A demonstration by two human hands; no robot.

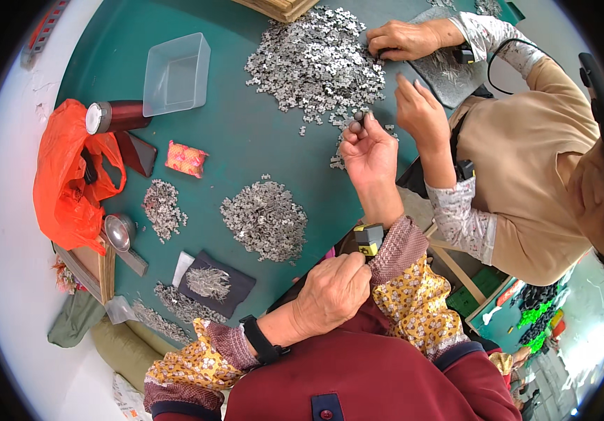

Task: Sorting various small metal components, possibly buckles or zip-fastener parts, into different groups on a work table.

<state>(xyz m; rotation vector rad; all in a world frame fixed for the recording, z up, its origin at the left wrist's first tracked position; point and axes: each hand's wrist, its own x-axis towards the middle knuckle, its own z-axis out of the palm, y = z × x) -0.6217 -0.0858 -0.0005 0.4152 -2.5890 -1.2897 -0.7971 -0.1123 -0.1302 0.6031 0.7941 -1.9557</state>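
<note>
My right hand (372, 154) is raised palm up beside the large heap of small grey metal pieces (316, 63). Its fingers curl towards the thumb, with dark rounded caps or bits at the tips; whether anything sits between them is hidden. My left hand (333, 291) is closed in front of my body, fingertips against a small black-and-yellow device (368, 240) strapped at my right wrist. What those fingers pinch cannot be made out. A middle-sized heap of the same pieces (265, 221) lies left of my hands, a smaller pile (164, 208) farther left.
To the right, a co-worker's hands (405, 40) work at the large heap, near a grey mat (449, 81). A clear plastic box (176, 74), a dark red flask (126, 116), an orange bag (70, 182), a metal scoop (121, 235) and a dark cloth (235, 288) with thin pins lie leftward.
</note>
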